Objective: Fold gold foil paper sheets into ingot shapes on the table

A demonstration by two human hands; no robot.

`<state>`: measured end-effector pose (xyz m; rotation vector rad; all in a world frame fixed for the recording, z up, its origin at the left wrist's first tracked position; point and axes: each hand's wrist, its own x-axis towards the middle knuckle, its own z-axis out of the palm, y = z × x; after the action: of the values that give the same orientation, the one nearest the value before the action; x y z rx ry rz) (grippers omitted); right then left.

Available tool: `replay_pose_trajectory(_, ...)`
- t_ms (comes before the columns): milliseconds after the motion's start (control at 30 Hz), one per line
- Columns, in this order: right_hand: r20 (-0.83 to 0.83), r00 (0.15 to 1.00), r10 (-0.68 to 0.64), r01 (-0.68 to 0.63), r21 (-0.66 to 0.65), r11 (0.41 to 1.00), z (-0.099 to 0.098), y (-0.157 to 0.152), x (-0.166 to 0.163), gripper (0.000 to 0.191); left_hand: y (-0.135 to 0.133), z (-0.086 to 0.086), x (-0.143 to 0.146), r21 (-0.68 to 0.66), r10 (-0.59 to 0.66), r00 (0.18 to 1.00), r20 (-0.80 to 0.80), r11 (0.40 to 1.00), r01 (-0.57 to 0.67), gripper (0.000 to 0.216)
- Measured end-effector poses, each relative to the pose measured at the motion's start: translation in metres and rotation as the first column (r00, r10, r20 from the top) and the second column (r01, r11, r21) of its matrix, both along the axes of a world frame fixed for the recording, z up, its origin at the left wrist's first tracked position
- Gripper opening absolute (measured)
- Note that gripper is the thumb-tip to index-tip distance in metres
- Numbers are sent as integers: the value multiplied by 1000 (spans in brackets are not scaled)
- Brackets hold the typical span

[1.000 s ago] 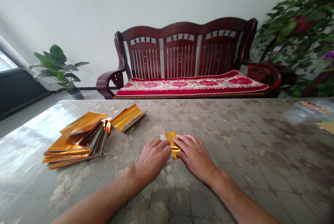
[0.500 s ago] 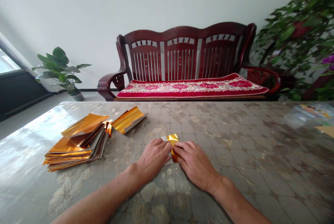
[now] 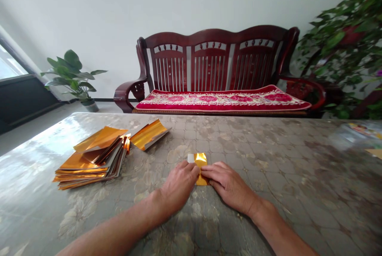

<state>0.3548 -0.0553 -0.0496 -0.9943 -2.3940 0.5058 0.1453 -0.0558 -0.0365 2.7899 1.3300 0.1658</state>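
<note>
1. The small gold foil paper (image 3: 200, 158) lies on the patterned tabletop (image 3: 268, 148), a little below the centre of the frame. It sits between the two hands, which probably lets both sets of fingers reach it with the forearms resting low.

2. The left hand (image 3: 180, 182), coming from the lower left, has its fingers bent and drawn close together, the tips on the paper's left side. Whether they pinch it or only press down, I cannot tell; the contact looks suited to steadying a light piece.

3. The right hand (image 3: 228, 184), coming from the lower right, lays its fingers nearly straight and side by side across the paper's right part, the tips beside the left hand's. The spread is narrow; whether a layer is pinched beneath is hidden. Set opposite the left, it seems placed to press the piece flat.

4. A pale strip (image 3: 191, 158) shows along the gold's upper left edge, perhaps the sheet's plain side left uncovered by a fold.

5. At the left of the frame, a pile of gold sheets (image 3: 80, 168) rests in uneven layers, apart from the hands, so the forearms have room.

6. Just right of that pile, a curled gold sheet (image 3: 151, 134) lies at a slant, its raised edges suggesting springy material that needs pressure to lie flat.
</note>
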Motion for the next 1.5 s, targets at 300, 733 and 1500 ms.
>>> replay_pose_trajectory(300, 94, 995, 12, -25, 137, 990, -1, -3, -7, 23, 41, 3, -31, -43, -370, 925, 81, 926, 374, 12)
replay_pose_trajectory(733, 267, 964, -16, -85, 365, 927, 2, 0, -16, 24, -10, -7, -18, 48, -121, 989, -86, 991, 125, 10)
replay_pose_trajectory(1500, 52, 995, -87, 81, 117, 990, 2, 1, -16, 10, -16, -11, -16, 21, 113, 974, 196, 993, -119, 23)
